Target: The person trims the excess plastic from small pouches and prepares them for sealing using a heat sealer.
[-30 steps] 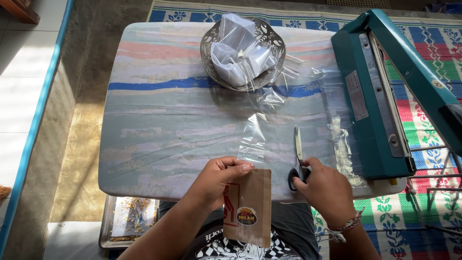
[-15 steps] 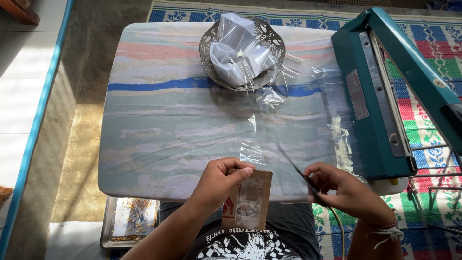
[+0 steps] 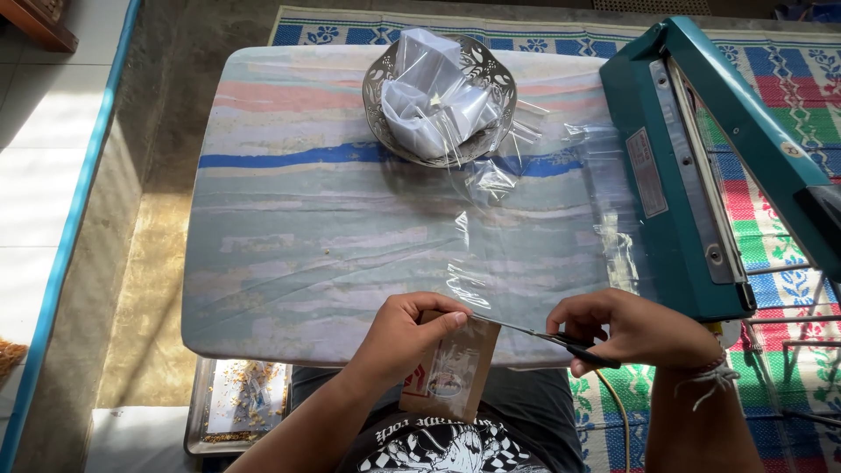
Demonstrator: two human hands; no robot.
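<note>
Gripping a brown packet upright, the left hand faces the right hand, whose fingers close on scissors pointing left at its top.

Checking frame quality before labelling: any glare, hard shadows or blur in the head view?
Head view: sharp overall, no motion blur on the left hand or right hand. Sunlight glints off the clear plastic sheet and the bags in the metal bowl. The bowl throws a hard shadow on the table. Bright floor at left is nearly washed out. The scissors read dark.
</note>
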